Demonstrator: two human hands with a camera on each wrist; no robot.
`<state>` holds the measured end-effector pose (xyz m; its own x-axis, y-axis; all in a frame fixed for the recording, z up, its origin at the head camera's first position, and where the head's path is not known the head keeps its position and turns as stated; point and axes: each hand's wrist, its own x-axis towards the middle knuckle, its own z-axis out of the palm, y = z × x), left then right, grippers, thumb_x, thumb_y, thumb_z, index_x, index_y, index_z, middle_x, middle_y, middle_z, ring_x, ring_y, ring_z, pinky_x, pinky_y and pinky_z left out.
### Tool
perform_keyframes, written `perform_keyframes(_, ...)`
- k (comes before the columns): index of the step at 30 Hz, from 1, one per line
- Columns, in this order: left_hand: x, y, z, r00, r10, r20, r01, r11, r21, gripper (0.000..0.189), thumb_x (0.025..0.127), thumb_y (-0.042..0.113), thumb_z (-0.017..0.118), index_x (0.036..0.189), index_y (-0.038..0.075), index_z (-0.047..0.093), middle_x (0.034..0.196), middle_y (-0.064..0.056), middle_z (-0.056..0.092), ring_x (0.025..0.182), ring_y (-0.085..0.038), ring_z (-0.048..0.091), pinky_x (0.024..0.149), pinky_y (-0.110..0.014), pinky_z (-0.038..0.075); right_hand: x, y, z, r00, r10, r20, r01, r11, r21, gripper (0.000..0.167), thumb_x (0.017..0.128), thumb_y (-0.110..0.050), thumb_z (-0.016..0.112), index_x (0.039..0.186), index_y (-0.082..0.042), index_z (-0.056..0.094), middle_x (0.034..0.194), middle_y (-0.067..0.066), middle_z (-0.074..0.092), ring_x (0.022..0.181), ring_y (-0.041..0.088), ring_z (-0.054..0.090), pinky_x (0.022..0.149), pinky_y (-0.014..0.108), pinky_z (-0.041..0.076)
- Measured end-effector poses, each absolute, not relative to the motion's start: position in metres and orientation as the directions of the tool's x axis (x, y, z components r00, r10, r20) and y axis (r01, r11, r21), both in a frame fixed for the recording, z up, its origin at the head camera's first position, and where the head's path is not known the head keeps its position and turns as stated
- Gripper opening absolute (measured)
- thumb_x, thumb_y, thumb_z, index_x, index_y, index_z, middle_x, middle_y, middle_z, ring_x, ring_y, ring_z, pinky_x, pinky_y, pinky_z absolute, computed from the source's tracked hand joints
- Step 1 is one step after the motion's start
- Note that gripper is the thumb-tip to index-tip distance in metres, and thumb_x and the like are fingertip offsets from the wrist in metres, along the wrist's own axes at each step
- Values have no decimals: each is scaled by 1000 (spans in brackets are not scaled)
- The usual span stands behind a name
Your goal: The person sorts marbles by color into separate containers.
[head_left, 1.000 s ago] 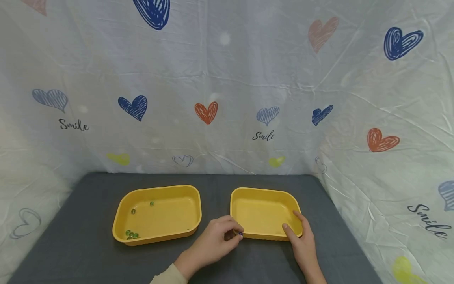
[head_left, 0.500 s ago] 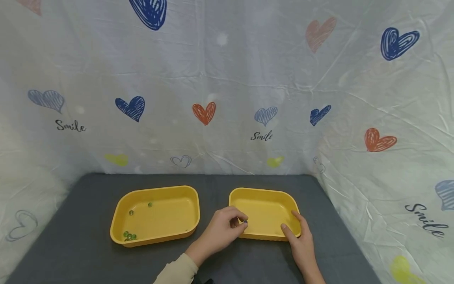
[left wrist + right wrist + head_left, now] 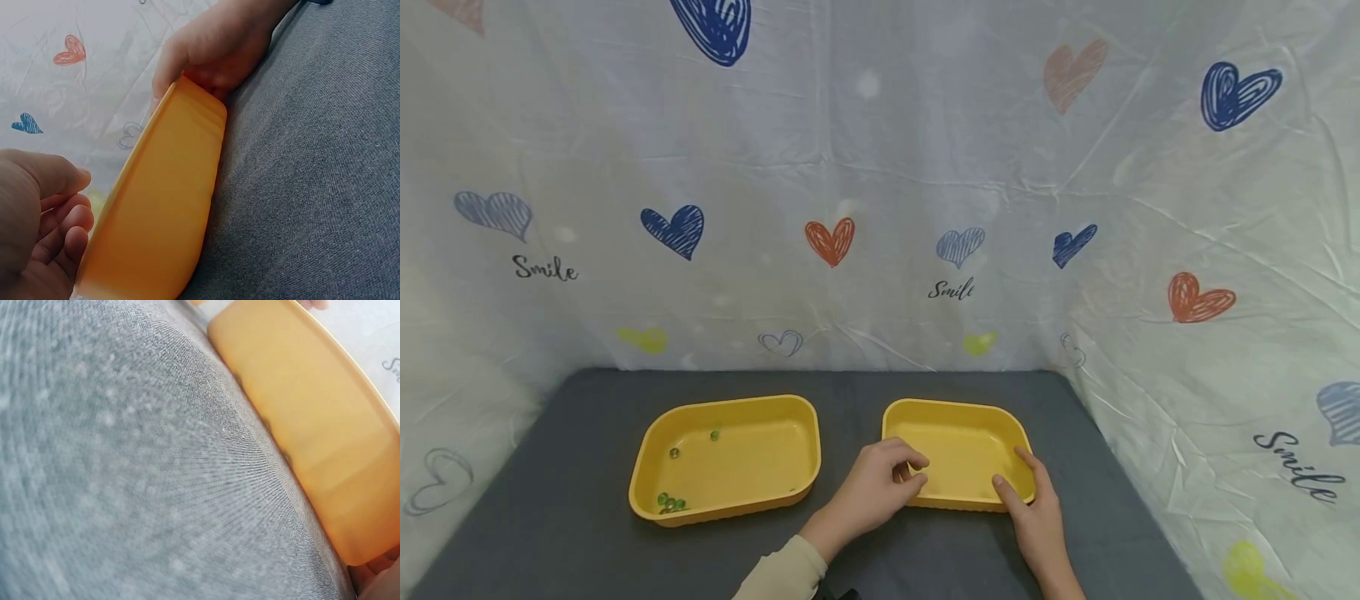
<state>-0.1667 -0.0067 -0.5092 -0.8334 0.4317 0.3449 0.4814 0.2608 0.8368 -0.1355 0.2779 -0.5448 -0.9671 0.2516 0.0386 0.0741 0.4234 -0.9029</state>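
Note:
At the near left corner of the right-hand yellow tray (image 3: 958, 503), my left hand (image 3: 872, 485) hovers with thumb and forefinger bent and a gap between their tips. No marble shows between them in the head view or left wrist view. My right hand (image 3: 1039, 521) grips the same tray's near right corner, thumb over the front rim and fingers along the right side. In the left wrist view, that hand (image 3: 219, 47) wraps the far end of the tray (image 3: 159, 194). Several green glass marbles (image 3: 672, 503) cluster in the left yellow tray's (image 3: 737, 510) near left corner.
Two more marbles lie apart in the left tray, one green (image 3: 715, 436) and one duller (image 3: 674, 453). Dark grey cloth (image 3: 850, 417) covers the table. A white curtain (image 3: 880, 317) printed with hearts hangs behind and along the sides.
My left hand has moved forward and right over the tray's edge. A dark blue marble pinched in its fingertips earlier is out of sight now. The right hand keeps its hold.

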Motion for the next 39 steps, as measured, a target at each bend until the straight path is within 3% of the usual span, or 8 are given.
perform_keyframes(24, -165, -7, -511, -840, 411, 353, 481, 266, 835, 15, 99, 4, 81, 112, 12, 84, 98, 1, 72, 78, -3, 61, 70, -23, 57, -136, 278, -546, -967, 249, 58, 52, 414, -909, 70, 108, -36, 74, 164, -9, 42, 172, 22, 35, 158, 40, 34, 126, 59, 31)
perform_keyframes(33, -165, -7, -512, -848, 397, 350, 473, 273, 838, 13, 99, 5, 82, 112, 6, 83, 95, 6, 70, 77, -4, 60, 70, -23, 57, -138, 277, -546, -966, 247, 69, 45, 426, -904, 70, 108, -38, 74, 163, -10, 43, 171, 21, 37, 157, 39, 37, 124, 57, 32)
perform_keyframes(39, -163, -9, -511, -856, 379, 352, 462, 256, 849, 11, 100, 7, 81, 111, 7, 83, 95, 8, 69, 79, -6, 61, 72, -25, 58, -137, 278, -546, -967, 246, 60, 50, 420, -906, 70, 108, -40, 73, 163, -10, 42, 172, 22, 36, 158, 40, 35, 127, 59, 30)
